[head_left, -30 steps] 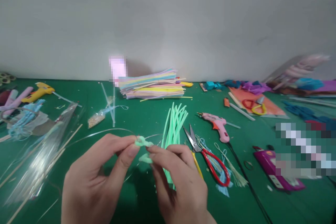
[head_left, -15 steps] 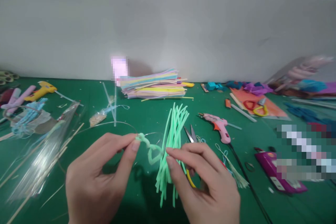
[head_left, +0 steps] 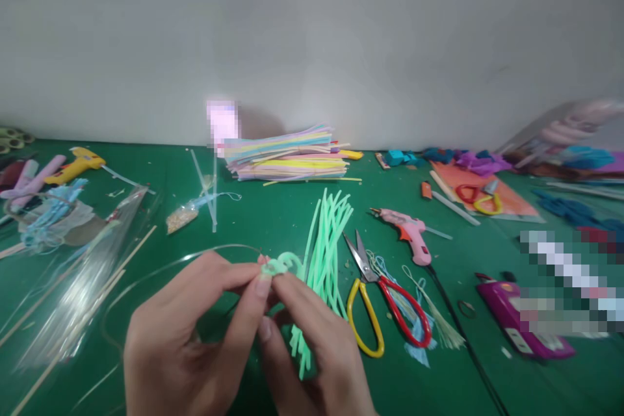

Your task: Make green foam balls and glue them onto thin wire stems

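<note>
A short twisted piece of light green pipe cleaner, bent into a loop, is pinched between thumb and index finger of my left hand. My right hand is pressed against the left, its index finger at the same piece; its thumb lies lower, and its exact hold is partly hidden. A thin pale wire or line arcs leftward from the fingertips. Just behind my right hand lies a bundle of green pipe cleaners. Beside it rest scissors with one yellow and one red handle, blades apart.
A pink glue gun lies right of the scissors, near tassels and a purple device. Multicoloured pipe cleaners are stacked by the wall. Left are a bead bag, clear sleeves and a yellow glue gun.
My right hand has moved left from over the green bundle to meet my left hand at the twisted piece. The scissors are now uncovered. The twisted piece's loop has swung upward.
</note>
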Demonstrator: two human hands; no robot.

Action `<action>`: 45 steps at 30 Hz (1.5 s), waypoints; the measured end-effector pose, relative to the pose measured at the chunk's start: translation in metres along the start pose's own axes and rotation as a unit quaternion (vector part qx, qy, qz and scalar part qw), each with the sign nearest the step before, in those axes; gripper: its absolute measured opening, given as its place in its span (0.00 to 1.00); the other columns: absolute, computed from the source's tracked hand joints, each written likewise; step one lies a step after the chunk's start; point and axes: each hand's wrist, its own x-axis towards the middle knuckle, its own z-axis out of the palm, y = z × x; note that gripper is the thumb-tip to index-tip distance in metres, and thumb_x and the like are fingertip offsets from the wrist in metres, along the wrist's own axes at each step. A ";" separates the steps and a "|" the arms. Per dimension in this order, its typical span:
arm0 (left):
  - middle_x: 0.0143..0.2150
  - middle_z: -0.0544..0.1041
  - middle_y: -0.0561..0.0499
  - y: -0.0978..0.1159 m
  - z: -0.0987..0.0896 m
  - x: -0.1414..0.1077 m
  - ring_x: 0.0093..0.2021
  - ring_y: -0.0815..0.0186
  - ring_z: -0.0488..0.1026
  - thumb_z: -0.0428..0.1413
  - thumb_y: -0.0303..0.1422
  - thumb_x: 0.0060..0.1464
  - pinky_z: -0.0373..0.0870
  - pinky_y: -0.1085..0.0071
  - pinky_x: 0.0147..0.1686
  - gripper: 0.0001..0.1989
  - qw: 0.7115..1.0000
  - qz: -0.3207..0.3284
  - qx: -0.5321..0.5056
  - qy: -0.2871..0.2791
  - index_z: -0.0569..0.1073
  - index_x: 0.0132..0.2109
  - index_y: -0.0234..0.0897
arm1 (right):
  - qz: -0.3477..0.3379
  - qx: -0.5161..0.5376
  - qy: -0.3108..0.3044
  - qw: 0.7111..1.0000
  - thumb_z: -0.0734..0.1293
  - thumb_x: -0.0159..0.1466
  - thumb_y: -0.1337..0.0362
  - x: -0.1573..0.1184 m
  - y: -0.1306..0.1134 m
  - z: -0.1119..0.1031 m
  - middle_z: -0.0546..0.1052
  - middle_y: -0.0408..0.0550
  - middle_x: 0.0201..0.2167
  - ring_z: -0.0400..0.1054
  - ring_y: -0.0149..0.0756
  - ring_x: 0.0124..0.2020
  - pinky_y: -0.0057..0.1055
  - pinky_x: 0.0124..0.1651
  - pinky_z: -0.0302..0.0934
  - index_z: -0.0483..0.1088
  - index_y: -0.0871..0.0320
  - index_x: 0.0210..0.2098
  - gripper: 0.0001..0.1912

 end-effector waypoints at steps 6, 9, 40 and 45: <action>0.32 0.77 0.58 -0.005 0.003 0.001 0.32 0.68 0.74 0.57 0.36 0.60 0.68 0.70 0.35 0.02 0.996 -0.020 0.069 0.052 0.75 0.40 0.47 | 0.124 0.027 0.041 0.991 0.67 0.65 0.69 -0.002 -0.017 -0.042 0.82 0.43 0.30 0.69 0.28 0.17 0.23 0.18 0.67 0.79 0.48 0.42 0.12; 0.31 0.77 0.60 -0.004 0.001 0.003 0.32 0.68 0.73 0.58 0.35 0.59 0.68 0.72 0.35 0.02 0.998 -0.031 0.027 0.041 0.76 0.39 0.49 | 0.127 0.023 0.141 0.982 0.70 0.65 0.64 0.020 -0.010 -0.080 0.81 0.44 0.29 0.65 0.26 0.18 0.20 0.16 0.61 0.80 0.50 0.38 0.05; 0.26 0.73 0.55 -0.011 -0.016 0.013 0.26 0.69 0.69 0.53 0.36 0.63 0.63 0.76 0.25 0.11 0.957 -0.021 -0.147 -0.251 0.73 0.31 0.43 | 0.173 0.109 -0.438 0.875 0.76 0.57 0.55 0.111 0.020 -0.065 0.78 0.41 0.27 0.70 0.30 0.30 0.28 0.37 0.63 0.78 0.58 0.31 0.12; 0.27 0.72 0.57 -0.010 -0.013 0.009 0.27 0.70 0.68 0.52 0.37 0.64 0.63 0.76 0.27 0.12 0.957 -0.037 -0.134 -0.256 0.72 0.31 0.43 | 0.150 -0.017 -0.450 0.880 0.77 0.56 0.60 0.124 0.001 -0.073 0.79 0.41 0.30 0.71 0.32 0.35 0.29 0.40 0.61 0.79 0.56 0.32 0.07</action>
